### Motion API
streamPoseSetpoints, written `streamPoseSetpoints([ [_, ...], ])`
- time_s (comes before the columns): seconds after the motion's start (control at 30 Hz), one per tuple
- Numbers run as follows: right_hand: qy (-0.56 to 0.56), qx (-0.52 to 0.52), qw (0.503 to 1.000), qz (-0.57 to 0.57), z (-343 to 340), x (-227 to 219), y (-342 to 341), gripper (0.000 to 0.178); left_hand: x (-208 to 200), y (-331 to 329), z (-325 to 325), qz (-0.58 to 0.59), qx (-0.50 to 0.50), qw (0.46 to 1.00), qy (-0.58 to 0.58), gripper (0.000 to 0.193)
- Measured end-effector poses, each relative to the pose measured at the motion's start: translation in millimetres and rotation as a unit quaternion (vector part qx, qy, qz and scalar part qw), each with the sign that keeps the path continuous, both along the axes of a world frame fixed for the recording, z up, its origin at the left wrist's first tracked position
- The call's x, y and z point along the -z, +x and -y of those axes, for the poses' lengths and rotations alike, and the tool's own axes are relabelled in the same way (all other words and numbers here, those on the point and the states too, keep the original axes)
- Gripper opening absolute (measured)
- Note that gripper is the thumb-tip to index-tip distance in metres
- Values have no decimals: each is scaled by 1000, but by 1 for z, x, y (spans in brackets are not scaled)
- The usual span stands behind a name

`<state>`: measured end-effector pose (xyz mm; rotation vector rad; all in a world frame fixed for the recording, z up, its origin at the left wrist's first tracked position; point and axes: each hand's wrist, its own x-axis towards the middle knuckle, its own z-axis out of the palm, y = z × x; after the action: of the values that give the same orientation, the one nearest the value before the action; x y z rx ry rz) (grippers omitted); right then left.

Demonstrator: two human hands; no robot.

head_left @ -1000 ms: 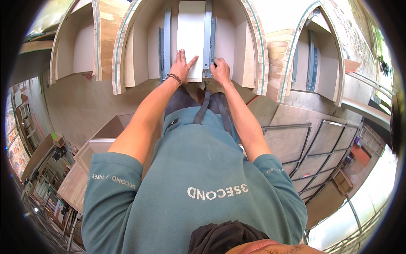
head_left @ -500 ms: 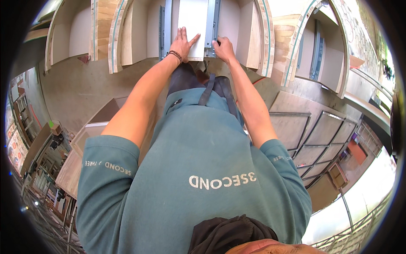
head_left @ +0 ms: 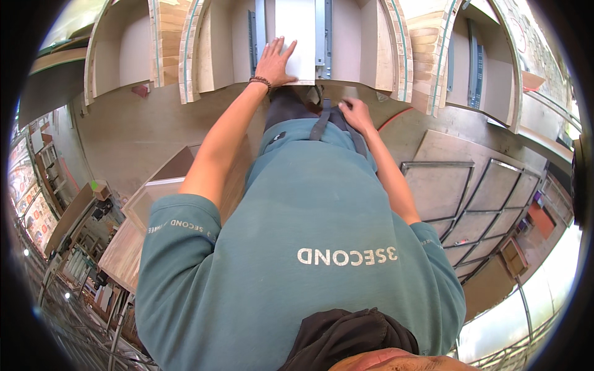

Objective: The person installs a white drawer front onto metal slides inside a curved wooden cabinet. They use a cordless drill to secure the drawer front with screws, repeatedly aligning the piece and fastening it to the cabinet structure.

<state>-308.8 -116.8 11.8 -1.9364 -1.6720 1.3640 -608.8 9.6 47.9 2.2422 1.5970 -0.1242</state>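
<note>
My left hand lies open, fingers spread, on the near end of a white board. The board stands between blue-grey metal drawer slides, one on the left and one on the right, inside a wooden cabinet compartment. A beaded bracelet rings my left wrist. Below the compartment's front edge, beside my hip, my right hand is off the slide with its fingers curled in. Whatever those fingers hold, if anything, is too small to make out.
More open compartments flank this one, at left and right, the right one with metal slides. A wooden box stands behind my left arm. Dark metal frames lie at the right, and a red hose runs along the floor.
My right hand has left the right-hand slide and drawn back toward my hip. My left hand stays on the white board. The whole view has shifted slightly.
</note>
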Motion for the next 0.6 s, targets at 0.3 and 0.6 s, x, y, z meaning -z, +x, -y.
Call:
streamPoseSetpoints([
  [0.3,-46,63,997,-29,8,-21,-14,39,8,-77,10,76,-332,938,-65,58],
  [0.6,-8,69,997,-17,7,-25,-49,39,30,-79,-23,87,-331,935,-96,40],
])
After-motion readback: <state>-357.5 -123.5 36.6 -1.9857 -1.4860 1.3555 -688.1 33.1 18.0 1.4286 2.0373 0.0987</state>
